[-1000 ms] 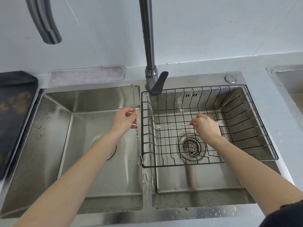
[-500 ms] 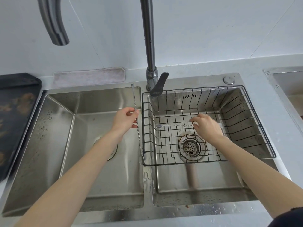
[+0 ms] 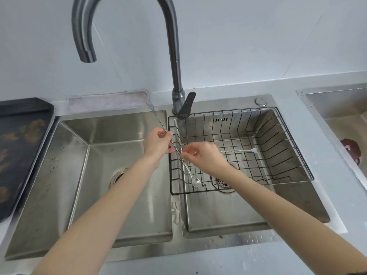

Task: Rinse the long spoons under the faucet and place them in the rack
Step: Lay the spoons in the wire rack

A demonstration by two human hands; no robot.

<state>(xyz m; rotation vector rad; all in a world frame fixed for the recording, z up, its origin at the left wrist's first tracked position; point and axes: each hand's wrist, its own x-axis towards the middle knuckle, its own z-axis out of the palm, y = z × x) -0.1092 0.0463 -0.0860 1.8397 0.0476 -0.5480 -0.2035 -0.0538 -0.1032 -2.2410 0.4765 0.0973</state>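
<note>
Since a second ago: right hand (image 3: 206,158) drawn away from the long spoon in the rack (image 3: 237,151), left lying flat on the wires, and brought leftward to meet the left hand (image 3: 157,144); held spoon (image 3: 186,169) swung from running along the divider to slanting over the black wire rack (image 3: 297,155). Left hand closed around the twisted shaft of the held spoon near its middle; right hand pinching the same shaft just below, fingertips touching it. Long axis diagonal: fork-like top end up-left over the rim of the left basin, bowl (image 3: 196,182) down-right, low inside the rack near its front-left corner. Right hand nearer the bowl, left nearer the top. Faucet spout (image 3: 87,54) well up-left, over the left basin, no water visible. Next, probably: tipping the top end rightward and laying it flat beside the other spoon.
</note>
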